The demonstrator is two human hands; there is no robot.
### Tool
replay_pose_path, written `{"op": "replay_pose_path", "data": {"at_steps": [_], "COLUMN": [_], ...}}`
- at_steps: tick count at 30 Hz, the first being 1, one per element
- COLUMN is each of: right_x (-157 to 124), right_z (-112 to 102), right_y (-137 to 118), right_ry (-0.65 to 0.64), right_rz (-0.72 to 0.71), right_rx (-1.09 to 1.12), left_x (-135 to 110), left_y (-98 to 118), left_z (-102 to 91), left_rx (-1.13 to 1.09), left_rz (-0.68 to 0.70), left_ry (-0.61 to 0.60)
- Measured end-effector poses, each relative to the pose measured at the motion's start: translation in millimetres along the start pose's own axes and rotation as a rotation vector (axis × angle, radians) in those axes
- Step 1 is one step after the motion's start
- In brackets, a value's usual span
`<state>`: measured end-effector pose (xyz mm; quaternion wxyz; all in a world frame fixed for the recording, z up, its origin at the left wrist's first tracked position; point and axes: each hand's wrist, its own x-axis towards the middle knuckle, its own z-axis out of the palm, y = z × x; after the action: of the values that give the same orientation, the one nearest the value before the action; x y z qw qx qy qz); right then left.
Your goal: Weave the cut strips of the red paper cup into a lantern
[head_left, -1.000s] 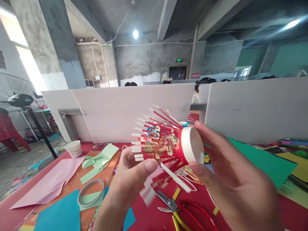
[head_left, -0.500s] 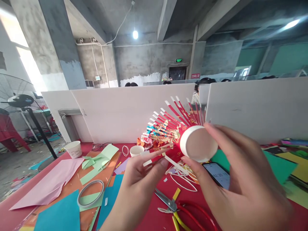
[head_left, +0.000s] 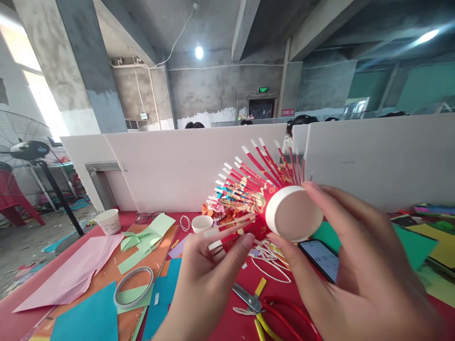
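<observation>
A red paper cup [head_left: 295,214] with gold patterns is held up, its white base facing me. Its wall is cut into many narrow strips with white tips, which fan outward. My right hand [head_left: 359,258] grips the cup by the base rim between thumb and fingers. My left hand [head_left: 209,272] is closed at the cup's lower left, thumb and fingers on some of the cut strips. Below the cup lie scissors [head_left: 253,299] with red and yellow handles, and a tangle of pale paper strips [head_left: 275,265].
On the red table are a tape roll [head_left: 133,288], blue paper [head_left: 87,315], pink paper [head_left: 71,274], green paper [head_left: 151,237] and two white paper cups. A phone [head_left: 322,258] lies under my right hand. White partitions [head_left: 192,166] stand behind; a fan [head_left: 30,149] is at left.
The pale strip that stuck out to the right of my left thumb no longer shows there. My left thumb has shifted slightly to the right. My right hand still holds the cup.
</observation>
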<state>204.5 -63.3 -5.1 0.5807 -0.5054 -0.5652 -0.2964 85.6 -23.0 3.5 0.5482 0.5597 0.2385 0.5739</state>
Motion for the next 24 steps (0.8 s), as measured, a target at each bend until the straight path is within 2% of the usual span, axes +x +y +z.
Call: {"op": "replay_pose_path", "data": {"at_steps": [9, 15, 21, 24], "right_x": [-0.1, 0.3, -1.7, -2.6], "right_z": [1.8, 4.4, -0.3, 1.0], "right_y": [-1.2, -2.4, -0.8, -3.8], "right_ry": [0.004, 0.018, -0.029, -0.019], "right_rz": [-0.038, -0.063, -0.118, -0.067], "right_rx": [-0.045, -0.080, -0.112, -0.067], "left_x": [-2.2, -4.4, -8.4, -10.2], "left_y": [-3.1, -4.3, -8.2, -5.0], "left_z": [6.0, 5.3, 10.6, 7.5], "left_rx": [0.024, -0.045, -0.114, -0.127], "left_rz": [0.005, -0.088, -0.079, -0.109], "left_ry": [0.153, 0.112, 0.187, 0.182]}}
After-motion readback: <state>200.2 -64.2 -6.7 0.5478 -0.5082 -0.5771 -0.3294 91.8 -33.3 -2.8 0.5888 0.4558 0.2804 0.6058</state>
